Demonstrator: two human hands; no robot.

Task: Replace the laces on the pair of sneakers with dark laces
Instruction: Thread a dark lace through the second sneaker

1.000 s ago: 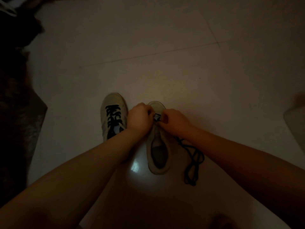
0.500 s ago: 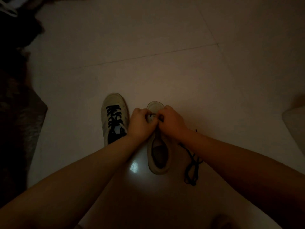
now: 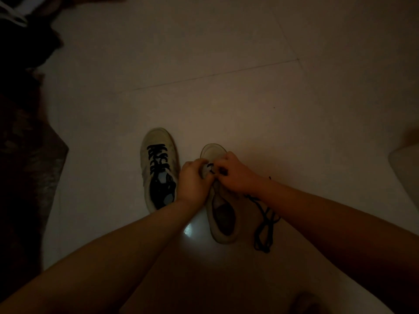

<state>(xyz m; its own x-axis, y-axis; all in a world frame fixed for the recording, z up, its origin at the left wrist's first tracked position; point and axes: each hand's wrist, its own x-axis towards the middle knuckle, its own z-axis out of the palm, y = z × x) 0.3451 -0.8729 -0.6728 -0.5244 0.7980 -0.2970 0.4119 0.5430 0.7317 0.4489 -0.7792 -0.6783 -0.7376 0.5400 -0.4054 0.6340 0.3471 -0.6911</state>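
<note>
Where hands (image 3: 213,175) meet, thin cord (image 3: 264,225).

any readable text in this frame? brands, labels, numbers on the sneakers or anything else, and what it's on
None readable.
Laced sneaker: no legible brand or number; too dim to tell.
Sneaker being laced: no text visible; left hand and right hand cover its front, both pinching the dark lace.
Tile floor: no markings or signs.
</note>
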